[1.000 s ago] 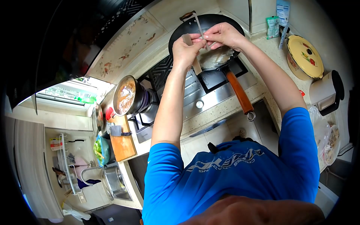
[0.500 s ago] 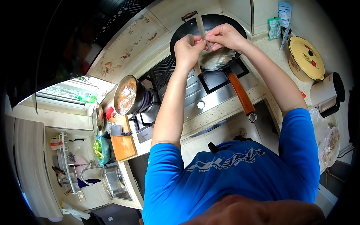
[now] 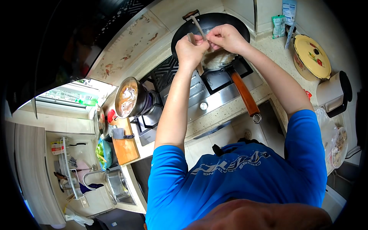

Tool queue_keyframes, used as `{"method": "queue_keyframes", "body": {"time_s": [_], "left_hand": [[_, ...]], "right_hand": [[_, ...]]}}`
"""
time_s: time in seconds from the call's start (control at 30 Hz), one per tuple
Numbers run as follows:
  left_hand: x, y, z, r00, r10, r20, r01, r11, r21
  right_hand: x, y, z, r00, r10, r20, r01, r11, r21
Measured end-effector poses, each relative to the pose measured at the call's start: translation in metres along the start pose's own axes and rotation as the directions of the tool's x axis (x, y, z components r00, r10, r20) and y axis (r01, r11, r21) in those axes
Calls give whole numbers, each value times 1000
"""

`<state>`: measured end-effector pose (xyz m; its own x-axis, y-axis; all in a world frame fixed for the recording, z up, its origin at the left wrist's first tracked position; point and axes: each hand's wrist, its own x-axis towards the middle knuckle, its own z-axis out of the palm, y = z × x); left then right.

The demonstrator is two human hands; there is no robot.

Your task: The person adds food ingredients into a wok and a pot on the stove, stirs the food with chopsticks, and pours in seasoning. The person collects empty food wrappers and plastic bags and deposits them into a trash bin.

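Over the dark wok [image 3: 238, 27], both of my hands are close together on pale, flat, greyish strips [image 3: 197, 25] that look like wide noodles. My left hand [image 3: 188, 53] is closed around strips; one end sticks up past the fingers and another hangs below the palm. My right hand [image 3: 227, 39] pinches a strip with thumb and fingers, right beside the left fingertips. Inside the wok lie more pale, glossy strips [image 3: 217, 61], partly hidden by my hands. The wok's wooden handle [image 3: 244, 94] points toward my body.
A pot of brown liquid [image 3: 127, 99] stands on the stove's left side. Beyond it are a cutting board [image 3: 126, 147] with a cleaver [image 3: 119, 133], a bowl of greens [image 3: 106, 153] and the sink [image 3: 119, 186]. To the right sits a yellow lidded pot [image 3: 311, 57].
My hands remain together above the wok; the right fingers have shifted slightly along the strip, and the upright strip leans further left. The whole view has shifted a little.
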<state>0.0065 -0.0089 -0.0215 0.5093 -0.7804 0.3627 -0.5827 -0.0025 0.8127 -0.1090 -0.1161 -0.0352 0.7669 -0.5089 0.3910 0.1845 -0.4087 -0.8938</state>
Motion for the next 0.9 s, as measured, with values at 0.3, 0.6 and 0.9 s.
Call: {"method": "queue_keyframes", "body": {"time_s": [0.3,0.6,0.9], "left_hand": [[-3,7,0,1000,-18,-13,17,999,-31],[2,1,-1,1000,-2,9,3,996,-87],[5,-3,7,998,-51,30,55,986,-157]], "right_hand": [[-2,-9,1,1000,3,7,-3,995,-97],[4,-3,3,983,-142,-116,114,970,-216],[8,-2,-6,971,-224,-88,173,904,-392]]}}
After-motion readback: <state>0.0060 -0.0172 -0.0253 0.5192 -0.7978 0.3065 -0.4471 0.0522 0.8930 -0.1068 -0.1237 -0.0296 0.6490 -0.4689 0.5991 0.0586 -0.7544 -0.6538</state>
